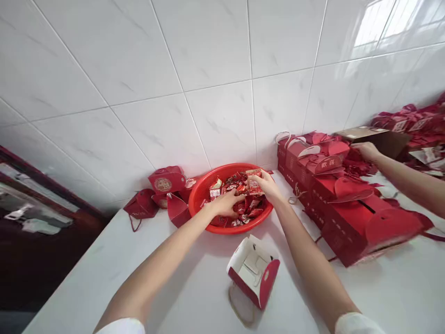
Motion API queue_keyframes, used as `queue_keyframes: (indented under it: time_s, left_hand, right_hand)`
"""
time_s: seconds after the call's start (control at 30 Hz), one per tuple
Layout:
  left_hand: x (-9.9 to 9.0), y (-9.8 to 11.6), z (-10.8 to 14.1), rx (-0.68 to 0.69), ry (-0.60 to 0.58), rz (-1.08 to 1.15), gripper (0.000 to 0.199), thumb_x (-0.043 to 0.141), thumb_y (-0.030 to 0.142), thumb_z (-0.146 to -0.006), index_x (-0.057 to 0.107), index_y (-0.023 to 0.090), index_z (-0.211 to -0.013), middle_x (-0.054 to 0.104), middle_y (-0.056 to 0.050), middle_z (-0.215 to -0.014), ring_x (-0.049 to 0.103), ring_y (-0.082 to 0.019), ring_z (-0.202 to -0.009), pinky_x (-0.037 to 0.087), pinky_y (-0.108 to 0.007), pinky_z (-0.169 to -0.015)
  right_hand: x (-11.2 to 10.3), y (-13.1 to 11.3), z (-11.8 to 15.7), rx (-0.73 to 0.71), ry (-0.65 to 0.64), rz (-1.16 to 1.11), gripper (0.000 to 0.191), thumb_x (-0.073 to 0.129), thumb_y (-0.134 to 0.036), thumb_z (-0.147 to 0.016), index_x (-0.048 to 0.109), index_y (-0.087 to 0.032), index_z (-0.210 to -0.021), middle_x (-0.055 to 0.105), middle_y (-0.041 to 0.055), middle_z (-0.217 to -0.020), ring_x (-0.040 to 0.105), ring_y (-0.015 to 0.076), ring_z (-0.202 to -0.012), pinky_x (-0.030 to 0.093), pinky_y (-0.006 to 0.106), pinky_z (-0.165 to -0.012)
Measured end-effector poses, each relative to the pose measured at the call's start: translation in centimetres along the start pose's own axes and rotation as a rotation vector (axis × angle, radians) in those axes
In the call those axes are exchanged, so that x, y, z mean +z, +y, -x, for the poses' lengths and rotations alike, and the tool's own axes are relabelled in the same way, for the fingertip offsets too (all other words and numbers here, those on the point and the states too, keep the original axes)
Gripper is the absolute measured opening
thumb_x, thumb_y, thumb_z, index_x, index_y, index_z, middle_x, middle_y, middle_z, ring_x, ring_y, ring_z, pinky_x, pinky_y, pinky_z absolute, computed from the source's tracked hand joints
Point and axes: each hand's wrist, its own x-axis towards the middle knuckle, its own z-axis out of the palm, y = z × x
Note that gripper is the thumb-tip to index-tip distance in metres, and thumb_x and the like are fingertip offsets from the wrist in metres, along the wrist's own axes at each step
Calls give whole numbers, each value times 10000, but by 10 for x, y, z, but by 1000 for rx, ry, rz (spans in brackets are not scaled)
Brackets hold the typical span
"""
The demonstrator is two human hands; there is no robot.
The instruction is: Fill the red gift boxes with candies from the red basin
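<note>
A red plastic basket (193, 197) holds many small wrapped candies (255, 212), mostly red. My left hand (227, 204) reaches into it from the left, fingers apart and touching the candies; its fingertips are partly hidden among them. At the basket's right side, my right hand (267, 186) grips a red packet with a gold pattern (255, 182) between thumb and fingers. In front of the basket, between my forearms, sits an open red gift box (253, 269) with a white inside, its cord handle lying on the table. No contents show in it.
Small red boxes (167, 180) stand left of the basket. Rows of red gift boxes (327, 199) fill the right side. Another person's hand (366, 150) reaches among them, near a brown cardboard box (375, 134). A tiled wall (215, 116) backs the white table (114, 260).
</note>
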Motion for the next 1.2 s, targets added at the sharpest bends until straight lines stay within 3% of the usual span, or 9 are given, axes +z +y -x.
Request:
queue_keyframes:
  time_s: [0.17,0.27,0.37,0.47,0.53,0.63,0.73,0.97,1.2]
  left_hand:
    - [2,5,-2,15,15,-72,559,739,430,-779,619,252,-1295,574,-155,-1298,619,-377,-1127,516,-433,-902]
    - [3,2,-5,27,69,-71,350,645,407,-864,683,260,-1180,628,-116,-1151,657,-315,-1011,516,-396,-859]
    - [4,-8,-11,24,253,86,263,509,344,-949,721,244,-1067,648,-97,-1144,652,-272,-1029,493,-379,-907]
    - [6,-22,-16,-12,516,342,226,514,321,-940,706,205,-917,674,-81,-1138,617,-255,-1103,457,-361,-968]
    - [6,-29,-17,-37,607,491,205,532,317,-918,656,196,-808,694,-50,-997,630,-228,-996,463,-329,-900]
    - [7,-34,-16,-72,618,631,276,535,367,-904,558,196,-688,607,16,-714,575,-174,-731,429,-280,-721]
    - [7,-34,-15,-89,647,691,331,534,413,-889,483,200,-640,491,48,-604,483,-143,-633,356,-256,-625]
    - [3,-26,-10,64,731,788,325,503,467,-886,519,195,-709,519,41,-652,480,-137,-645,381,-255,-637]
    - [-3,-13,-3,189,729,847,339,548,488,-886,667,178,-820,705,-27,-823,638,-199,-806,489,-301,-787]
  right_hand:
    - [-3,2,0,-4,-1,6,311,682,-335,-602,562,-203,-857,685,-18,-676,622,143,-575,484,263,-562]
    - [-5,2,-1,-17,-14,11,298,696,-340,-609,573,-208,-847,686,-11,-687,631,153,-590,493,271,-570]
    - [-6,3,-2,-12,-26,-1,296,702,-345,-606,562,-215,-832,682,-7,-687,631,160,-591,501,279,-564]
    - [-7,3,-3,3,-43,-15,314,701,-355,-610,554,-218,-852,680,-4,-693,632,168,-594,513,292,-563]
    - [-7,3,-3,-1,-38,-11,312,694,-348,-612,560,-214,-859,680,-5,-693,631,165,-597,513,289,-567]
    - [-6,3,-3,-13,-23,-4,296,685,-333,-602,568,-205,-842,680,-5,-682,621,155,-585,502,279,-567]
    - [-7,4,-4,-17,-17,-5,289,683,-320,-586,577,-199,-826,686,-1,-680,615,151,-586,498,278,-580]
    - [-9,3,-1,-53,-89,51,341,810,-308,-554,678,-179,-840,687,-5,-716,631,176,-683,510,311,-685]
    - [-8,-3,4,-23,-334,86,400,879,-306,-499,735,-170,-846,743,25,-831,673,210,-805,529,342,-792]
